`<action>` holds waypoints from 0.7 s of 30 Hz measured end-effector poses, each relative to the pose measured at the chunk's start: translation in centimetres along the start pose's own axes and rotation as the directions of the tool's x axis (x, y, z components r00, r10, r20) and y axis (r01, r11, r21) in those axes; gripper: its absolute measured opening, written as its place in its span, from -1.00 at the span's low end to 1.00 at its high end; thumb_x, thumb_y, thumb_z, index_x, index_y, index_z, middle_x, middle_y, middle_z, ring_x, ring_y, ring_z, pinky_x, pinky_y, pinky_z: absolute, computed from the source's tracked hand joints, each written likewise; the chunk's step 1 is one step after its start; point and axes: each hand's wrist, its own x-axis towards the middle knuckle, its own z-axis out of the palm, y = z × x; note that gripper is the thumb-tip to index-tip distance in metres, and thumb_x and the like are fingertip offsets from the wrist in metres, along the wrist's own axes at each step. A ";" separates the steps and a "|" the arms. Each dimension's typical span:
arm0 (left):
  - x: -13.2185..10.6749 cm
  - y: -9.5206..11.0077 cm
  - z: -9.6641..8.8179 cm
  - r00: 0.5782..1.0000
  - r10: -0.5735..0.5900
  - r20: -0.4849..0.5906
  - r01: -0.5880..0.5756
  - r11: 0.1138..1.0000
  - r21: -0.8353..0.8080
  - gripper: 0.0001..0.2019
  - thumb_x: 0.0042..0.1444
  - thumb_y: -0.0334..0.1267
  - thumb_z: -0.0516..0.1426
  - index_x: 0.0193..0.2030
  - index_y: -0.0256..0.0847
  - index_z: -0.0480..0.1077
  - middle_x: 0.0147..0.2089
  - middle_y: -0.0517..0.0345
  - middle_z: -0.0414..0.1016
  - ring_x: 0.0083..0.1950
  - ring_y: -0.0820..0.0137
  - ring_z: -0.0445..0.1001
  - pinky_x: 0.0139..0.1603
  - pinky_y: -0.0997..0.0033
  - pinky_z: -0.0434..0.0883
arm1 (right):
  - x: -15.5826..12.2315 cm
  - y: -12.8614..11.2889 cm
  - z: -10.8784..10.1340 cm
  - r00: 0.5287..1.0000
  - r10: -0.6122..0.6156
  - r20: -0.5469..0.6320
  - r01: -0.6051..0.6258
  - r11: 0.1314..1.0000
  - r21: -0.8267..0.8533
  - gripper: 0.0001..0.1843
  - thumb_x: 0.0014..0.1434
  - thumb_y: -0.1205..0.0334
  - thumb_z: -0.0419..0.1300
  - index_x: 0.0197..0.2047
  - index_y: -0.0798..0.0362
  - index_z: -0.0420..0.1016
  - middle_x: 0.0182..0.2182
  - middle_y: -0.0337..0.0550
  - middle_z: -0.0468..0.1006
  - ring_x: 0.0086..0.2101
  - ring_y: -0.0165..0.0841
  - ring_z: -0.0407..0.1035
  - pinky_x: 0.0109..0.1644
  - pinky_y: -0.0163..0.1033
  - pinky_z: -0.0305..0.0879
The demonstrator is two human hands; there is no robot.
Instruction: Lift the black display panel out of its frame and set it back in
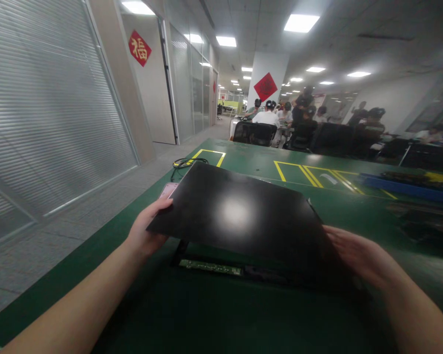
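Your left hand (145, 228) pinches the dark panel (243, 211), tilted over a green circuit strip (210, 267); your right hand (362, 250) meets its right edge, grip hidden. Seemingly a positioning step, calling for steady, even support.

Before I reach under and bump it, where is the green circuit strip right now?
In the head view, the green circuit strip shows just left of centre, below the near edge of the black panel, closer to the left hand.
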 end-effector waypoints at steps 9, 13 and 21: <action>0.5 -0.9 -0.3 0.999 -0.012 -0.032 0.015 0.995 0.099 -0.50 -0.08 -0.35 0.40 0.09 -0.26 0.66 -0.06 -0.01 0.80 -0.08 0.10 0.75 -0.20 0.39 0.63 | 0.4 -0.1 0.3 0.979 -0.007 -0.204 -0.010 0.996 -0.084 -0.53 0.11 0.26 0.27 0.12 -0.07 0.44 -0.21 0.00 0.77 -0.22 -0.19 0.66 -0.08 -0.13 0.53; 0.7 -1.7 -0.3 0.997 -0.061 -0.048 0.067 0.988 0.140 -0.57 -0.03 -0.36 0.38 0.05 -0.22 0.69 -0.08 -0.03 0.80 -0.05 0.08 0.75 -0.22 0.40 0.62 | 0.7 0.0 0.1 0.960 -0.078 -0.268 0.027 0.981 -0.190 -0.49 0.13 0.14 0.23 0.17 -0.11 0.42 -0.27 -0.04 0.76 -0.21 -0.13 0.65 -0.13 -0.09 0.47; 0.6 -2.3 -0.1 0.995 -0.089 -0.047 0.093 0.991 0.096 -0.49 -0.10 -0.39 0.44 0.08 -0.24 0.69 -0.12 -0.01 0.81 -0.15 0.15 0.77 -0.31 0.46 0.60 | 1.6 0.8 -0.2 0.929 -0.199 -0.313 0.062 0.915 -0.399 -0.38 0.05 -0.09 0.14 0.15 -0.05 0.47 -0.30 0.06 0.76 -0.25 -0.04 0.59 -0.26 -0.09 0.27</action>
